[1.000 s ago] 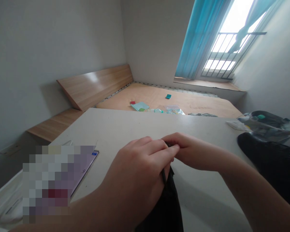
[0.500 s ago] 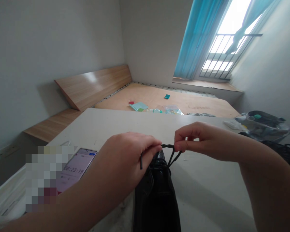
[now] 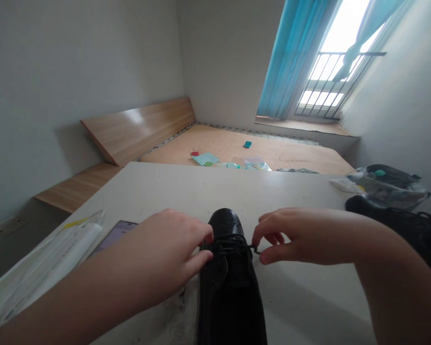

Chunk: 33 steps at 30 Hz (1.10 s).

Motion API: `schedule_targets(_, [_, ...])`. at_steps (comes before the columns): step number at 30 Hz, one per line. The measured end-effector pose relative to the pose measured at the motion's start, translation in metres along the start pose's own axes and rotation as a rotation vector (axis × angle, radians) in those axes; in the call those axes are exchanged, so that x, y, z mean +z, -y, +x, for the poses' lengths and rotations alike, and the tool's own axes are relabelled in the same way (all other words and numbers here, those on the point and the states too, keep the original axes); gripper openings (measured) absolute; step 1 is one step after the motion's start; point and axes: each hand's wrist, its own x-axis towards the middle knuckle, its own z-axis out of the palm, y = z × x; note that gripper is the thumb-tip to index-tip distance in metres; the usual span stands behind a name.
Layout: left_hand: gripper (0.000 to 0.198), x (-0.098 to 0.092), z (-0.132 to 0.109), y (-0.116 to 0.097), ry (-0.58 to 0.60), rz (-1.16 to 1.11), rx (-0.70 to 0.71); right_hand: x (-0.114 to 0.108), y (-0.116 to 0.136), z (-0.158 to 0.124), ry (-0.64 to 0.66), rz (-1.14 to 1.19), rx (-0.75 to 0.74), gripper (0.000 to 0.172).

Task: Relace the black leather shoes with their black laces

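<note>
A black leather lace-up shoe [image 3: 233, 292] stands on the white table, its toe pointing away from me. Dark shoelaces [image 3: 233, 247] cross its front, lying low against the leather. At the shoe's left side is my left hand [image 3: 165, 258], thumb and index finger apart beside the laces. My right hand [image 3: 290, 235] hovers just off the right side, its thumb and index finger parted too. A short lace end sticks out between those right fingertips, and I see no pinch on it.
A phone [image 3: 117, 235] lies left, partly behind my left forearm, near a white plastic package [image 3: 68, 249]. At right are another black shoe [image 3: 388, 218] and a clear plastic bag [image 3: 391, 184]. Beyond the white table [image 3: 172, 184] is a bed board [image 3: 290, 153] with small items.
Both hands have moved down toward the shoe, and their fingers have parted. The twisted lace stretched between them has come down onto the shoe, whose toe now shows.
</note>
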Motion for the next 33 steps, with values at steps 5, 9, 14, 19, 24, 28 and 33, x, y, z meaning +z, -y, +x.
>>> schedule_targets(5, [0.021,0.007,0.008,-0.012,0.120,0.070,0.010,0.005,0.018,0.013,0.045,0.033,-0.097,0.021])
schedule_targets(9, [0.027,0.006,0.013,-0.013,0.125,0.111,0.066,0.002,0.013,0.013,0.036,0.098,-0.118,0.027])
schedule_targets(14, [0.029,0.000,0.011,-0.011,0.134,0.141,0.079,0.003,0.002,0.011,0.018,0.122,-0.175,0.027])
schedule_targets(19, [0.029,-0.001,0.009,-0.005,0.230,0.211,0.070,0.030,-0.012,0.010,-0.023,0.268,-0.174,0.028])
schedule_targets(24, [0.032,0.009,0.010,0.006,0.250,-0.147,-0.064,0.057,-0.019,0.007,-0.190,0.609,-0.129,0.033])
schedule_targets(28, [0.035,0.036,0.006,0.014,0.196,-0.851,-0.180,0.062,-0.016,0.004,-0.302,0.970,-0.180,0.040])
schedule_targets(33, [0.029,0.061,0.003,0.003,0.007,-1.119,-0.257,0.074,0.002,0.007,-0.397,1.321,0.038,0.038])
